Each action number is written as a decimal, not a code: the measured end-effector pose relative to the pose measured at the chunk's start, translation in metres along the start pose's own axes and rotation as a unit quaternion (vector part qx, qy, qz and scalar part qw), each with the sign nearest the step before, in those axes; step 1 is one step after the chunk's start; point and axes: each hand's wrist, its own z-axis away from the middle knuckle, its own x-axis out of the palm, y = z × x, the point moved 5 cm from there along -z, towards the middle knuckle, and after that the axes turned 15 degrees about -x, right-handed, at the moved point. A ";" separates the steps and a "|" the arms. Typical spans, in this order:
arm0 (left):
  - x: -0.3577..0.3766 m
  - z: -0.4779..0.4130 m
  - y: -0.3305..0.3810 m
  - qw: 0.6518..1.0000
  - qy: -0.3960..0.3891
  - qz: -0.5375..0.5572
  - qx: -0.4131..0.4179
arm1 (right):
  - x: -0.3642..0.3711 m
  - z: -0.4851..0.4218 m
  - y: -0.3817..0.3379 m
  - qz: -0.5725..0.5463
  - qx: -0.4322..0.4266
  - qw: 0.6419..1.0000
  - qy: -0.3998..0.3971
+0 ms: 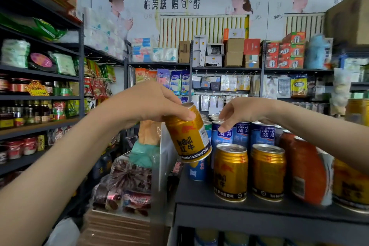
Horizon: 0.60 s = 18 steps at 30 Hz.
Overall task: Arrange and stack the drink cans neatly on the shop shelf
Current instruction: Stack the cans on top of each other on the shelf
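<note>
My left hand (pixel 151 104) grips a gold Red Bull can (pixel 188 136) by its top, holding it tilted in the air above the left end of the dark shelf (pixel 219 211). Two more gold cans (pixel 230 171) (pixel 267 171) stand upright at the shelf front. Behind them stands a row of blue cans (pixel 261 134). My right hand (pixel 241 113) reaches over that row, its fingertips touching the top of the leftmost blue can (pixel 221 138). An orange can (pixel 305 168) stands to the right, blurred.
Another gold can (pixel 349 183) sits at the far right shelf front. A small blue can (pixel 196 171) stands under the held one. Snack packets and a cardboard box (pixel 119 227) lie low on the left. Stocked racks line the left and back walls.
</note>
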 end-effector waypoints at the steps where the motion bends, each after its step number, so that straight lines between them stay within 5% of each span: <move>1: 0.002 0.002 0.000 1.000 0.000 0.003 0.003 | 0.001 0.002 0.001 -0.010 0.002 1.000 0.008; 8: 0.012 0.023 0.016 1.000 0.006 0.016 0.027 | -0.030 0.059 -0.041 -0.122 -0.092 0.979 0.137; 11: 0.028 0.037 0.041 0.999 -0.004 0.004 0.043 | -0.026 0.112 -0.069 -0.192 -0.149 0.962 0.121; 14: 0.057 0.056 0.076 0.998 -0.017 -0.002 0.058 | -0.013 0.161 -0.074 -0.180 -0.144 0.968 0.103; 18: 0.113 0.091 0.130 0.996 -0.037 -0.010 0.083 | -0.013 0.231 -0.044 -0.184 -0.098 0.961 0.183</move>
